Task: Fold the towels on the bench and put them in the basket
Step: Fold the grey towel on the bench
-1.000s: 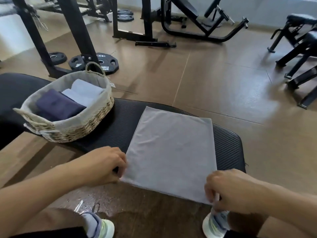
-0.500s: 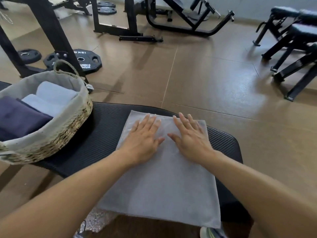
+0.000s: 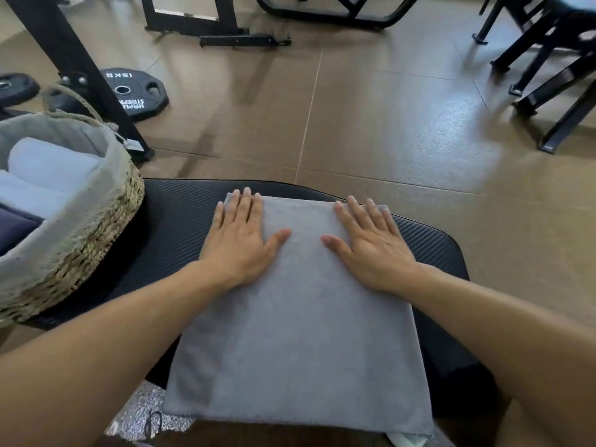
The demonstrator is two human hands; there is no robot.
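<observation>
Head view. A grey, flat-lying rectangular cloth towel (image 3: 300,317) is spread on the black ribbed padded table (image 3: 180,221), its near edge hanging just past the table's near side. The left hand (image 3: 238,240) lies palm down on the towel's far left corner, fingers (image 3: 246,204) straight and close together, thumb out toward the middle. The right hand (image 3: 371,243) lies palm down on the far right corner, fingers (image 3: 358,211) straight and slightly spread. Neither hand grips anything; both press flat.

At the left of the table stands a round woven straw basket with a grey cloth liner (image 3: 96,227). Inside it: pale folded towels (image 3: 48,166) and a dark navy one (image 3: 13,227), partly cut off by the frame edge. A black weight plate (image 3: 132,95) lies on the brown floor beyond.

Judgement: the step in hand is smoothing the towel flat ahead of a further fold. To do it well, sweep both palms outward and toward the near edge, so air and creases leave by the free sides. Keep the far corners square to each other before lifting any edge. The overhanging near edge could drag the cloth off the table; keep one palm down while the other takes a corner.
</observation>
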